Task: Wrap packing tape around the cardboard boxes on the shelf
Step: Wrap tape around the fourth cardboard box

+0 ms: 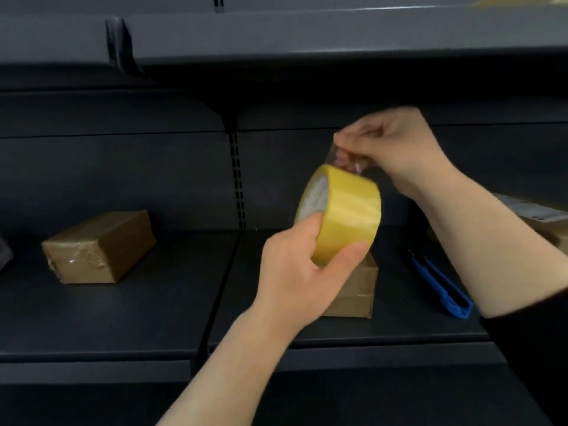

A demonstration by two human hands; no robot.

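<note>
**Tape end being pulled from roll, above box**

Left hand (295, 265) grips yellow tape roll (341, 213), held above the shelf (123, 318). Right hand (390, 149) pinches the clear tape end (347, 162) just above the roll. Cardboard box (353, 290) lies below near the shelf's front edge; taped box (98, 247) toward the left end; blue cutter (439, 284) to the right.

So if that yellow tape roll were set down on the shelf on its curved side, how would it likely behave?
The tape roll is round and broad, so it would probably roll on its curved side and sit steady on a flat face. Its glossy surface looks slippery, though the left hand grips it across the width. The free tape end, pinched by the right hand, looks thin and floppy, likely to cling.
</note>
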